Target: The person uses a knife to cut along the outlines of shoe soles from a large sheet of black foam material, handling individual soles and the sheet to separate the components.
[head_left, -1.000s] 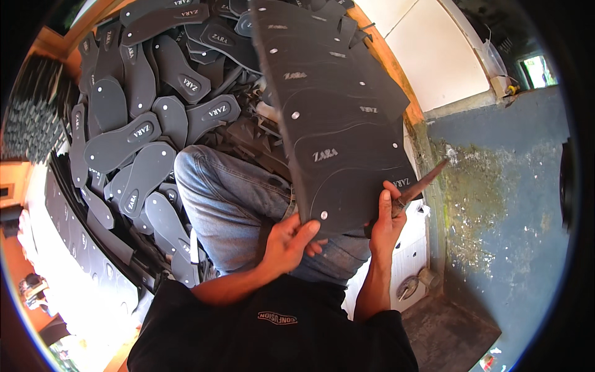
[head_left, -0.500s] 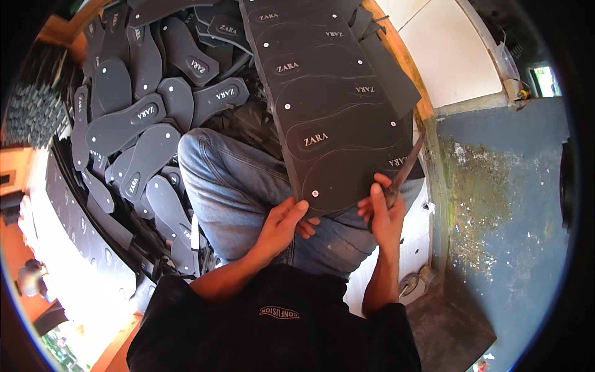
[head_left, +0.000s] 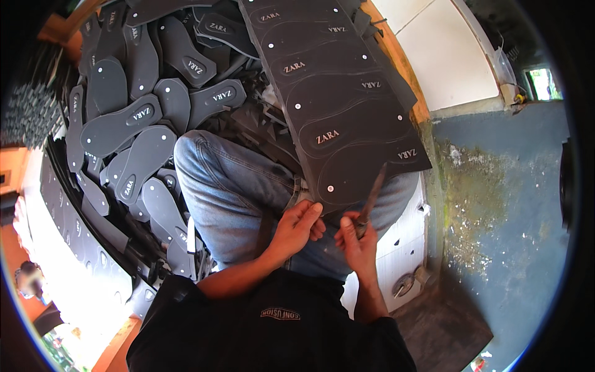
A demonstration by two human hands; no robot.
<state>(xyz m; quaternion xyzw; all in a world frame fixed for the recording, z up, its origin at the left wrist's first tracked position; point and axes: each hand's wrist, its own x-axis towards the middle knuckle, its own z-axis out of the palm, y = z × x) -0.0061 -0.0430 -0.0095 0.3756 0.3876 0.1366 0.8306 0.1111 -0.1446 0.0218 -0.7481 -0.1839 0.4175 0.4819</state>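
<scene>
A long dark sheet (head_left: 365, 173), embossed with several sandal-sole outlines, pale lettering and white dots, lies across my lap and stretches away from me. My left hand (head_left: 299, 229) pinches its near left corner between thumb and fingers. In my right hand (head_left: 358, 243) is a knife (head_left: 375, 193) with a narrow brownish blade, held by its handle. The blade points up and slightly right, over the sheet's near edge; whether it touches the sheet I cannot tell. Cut-out soles (head_left: 149, 158) lie in a heap to the left of my knee.
Dark offcuts (head_left: 263, 127) fill the space between my knee and the sheet. More printed sheets (head_left: 80, 217) stand at the far left. A wooden edge (head_left: 406, 77) runs along the right, beside a stained blue-grey wall (head_left: 496, 198). A dark brown board (head_left: 446, 335) lies at lower right.
The near end of the sheet has swung slightly right, and my left hand has moved right with it. My right hand has brought the knife left and nearer to me, from the sheet's right edge.
</scene>
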